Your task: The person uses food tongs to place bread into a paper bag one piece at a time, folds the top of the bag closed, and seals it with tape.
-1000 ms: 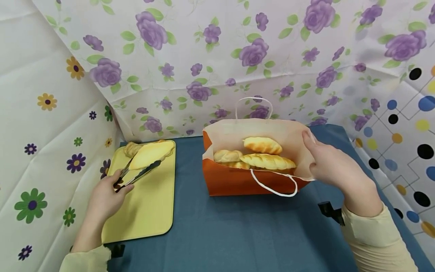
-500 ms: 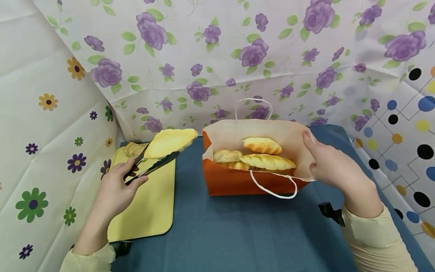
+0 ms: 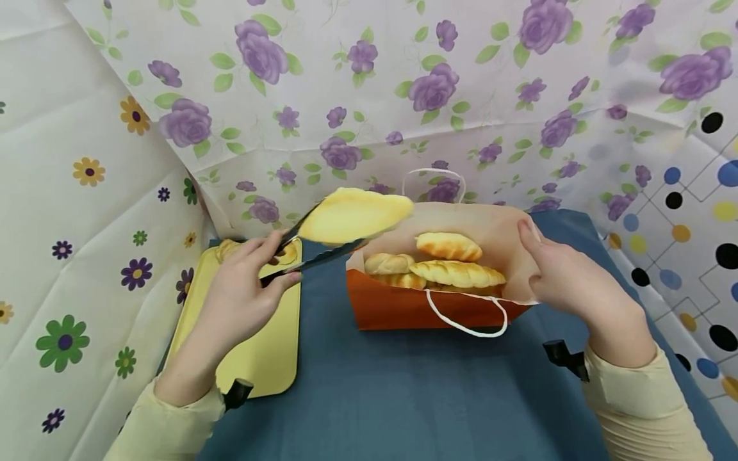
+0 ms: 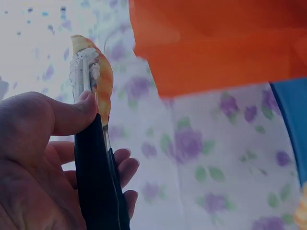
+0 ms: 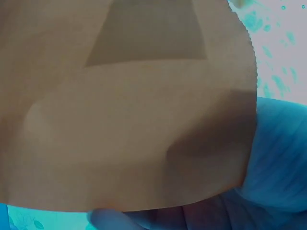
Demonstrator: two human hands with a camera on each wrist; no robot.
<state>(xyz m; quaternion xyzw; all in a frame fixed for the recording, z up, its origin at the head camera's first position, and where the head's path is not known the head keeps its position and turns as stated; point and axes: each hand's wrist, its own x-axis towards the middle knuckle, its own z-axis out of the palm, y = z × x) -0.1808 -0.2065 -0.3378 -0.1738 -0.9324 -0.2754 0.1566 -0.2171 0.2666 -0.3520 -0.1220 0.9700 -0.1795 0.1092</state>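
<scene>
My left hand (image 3: pixel 236 298) holds tongs (image 3: pixel 323 257) with black grips, pinched round a pale yellow bread (image 3: pixel 354 216). The bread is raised, its right end overlapping the left part of an orange paper bag (image 3: pixel 438 312). In the left wrist view, thumb and fingers curl round the black grips (image 4: pixel 96 172), and the bread (image 4: pixel 106 81) shows browned ridges. My right hand (image 3: pixel 576 282) grips the bag's right edge, thumb on the inner side. Inside the wide-mouthed bag lie several breads, among them a long one (image 3: pixel 458 273) and a shorter one (image 3: pixel 448 246).
A yellow tray (image 3: pixel 259 365) lies at the left, with a twisted bread (image 3: pixel 227 248) and another bread (image 3: pixel 285 254) near its far end, partly hidden. A white rope handle (image 3: pixel 469 328) hangs over the bag's front. Blue cloth (image 3: pixel 415 397) covers the table.
My left hand has lifted the bread from the tray with the tongs and carried it right, up to the bag. The right hand keeps its grip on the bag.
</scene>
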